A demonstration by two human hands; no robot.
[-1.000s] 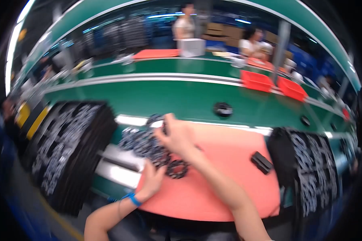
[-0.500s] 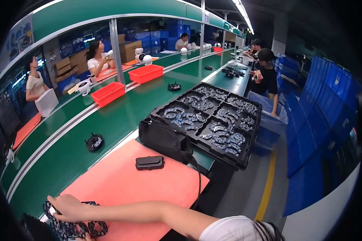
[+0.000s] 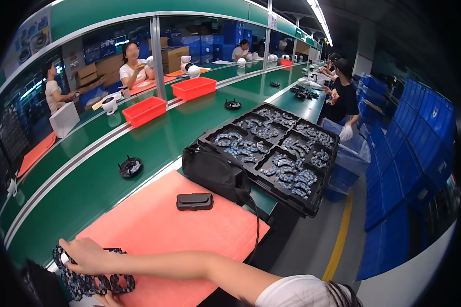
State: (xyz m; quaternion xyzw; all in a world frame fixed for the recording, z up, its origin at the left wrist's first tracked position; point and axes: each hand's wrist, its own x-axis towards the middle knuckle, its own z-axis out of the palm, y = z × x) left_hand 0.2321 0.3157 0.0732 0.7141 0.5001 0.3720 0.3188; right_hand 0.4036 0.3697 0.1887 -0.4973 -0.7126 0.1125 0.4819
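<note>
At the near left corner of the pink mat lies a cluster of black ring-shaped parts with small circuit boards. My right hand reaches across to its far left end, fingers bent round one of these ring-shaped parts; a small white patch shows between finger and thumb. At the lower edge, my left hand touches the near side of the cluster; most of it is cut off and its grip is hidden. A flat black case rests on the mat, beyond my right forearm.
Beyond the mat sit a black bag with a cable and a divided black tray of curved circuit boards. A black ring part lies on the green conveyor. Red bins line its far side. Co-workers sit and stand beyond.
My view has shifted slightly, so the scene sits higher and further right. Both hands stay at the ring-shaped parts, with slightly more of my left hand showing. A co-worker's white-gloved hand now shows at right.
</note>
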